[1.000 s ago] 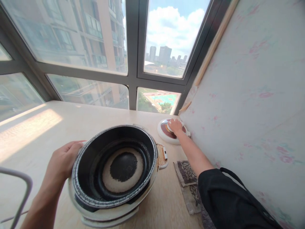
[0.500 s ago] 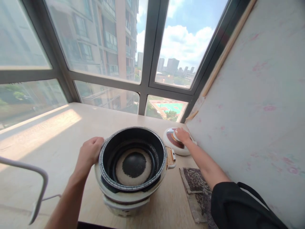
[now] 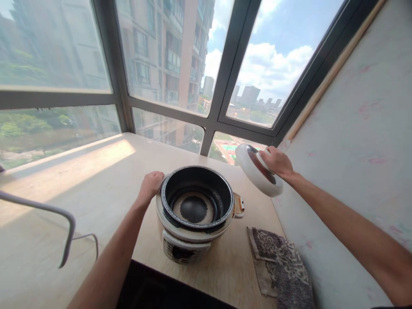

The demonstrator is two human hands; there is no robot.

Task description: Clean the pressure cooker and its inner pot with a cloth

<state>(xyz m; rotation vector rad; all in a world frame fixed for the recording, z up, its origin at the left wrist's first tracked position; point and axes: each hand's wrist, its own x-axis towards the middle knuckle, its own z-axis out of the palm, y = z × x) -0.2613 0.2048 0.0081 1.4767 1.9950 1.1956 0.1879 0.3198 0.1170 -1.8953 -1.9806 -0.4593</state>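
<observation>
Apparently for control, the right grip (image 3: 278,161) clasps the tilted lid (image 3: 250,172) by its knob (image 3: 265,163); the closed left grip (image 3: 152,184) steadies the adjacent cooker (image 3: 187,244).

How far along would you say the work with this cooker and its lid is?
Already done, it seems: the inner pot sits in the cooker, and the lid is off the counter. In hand: the right hand holds the lid tilted; the left hand steadies the cooker. Probably left: covering the open pot.
</observation>
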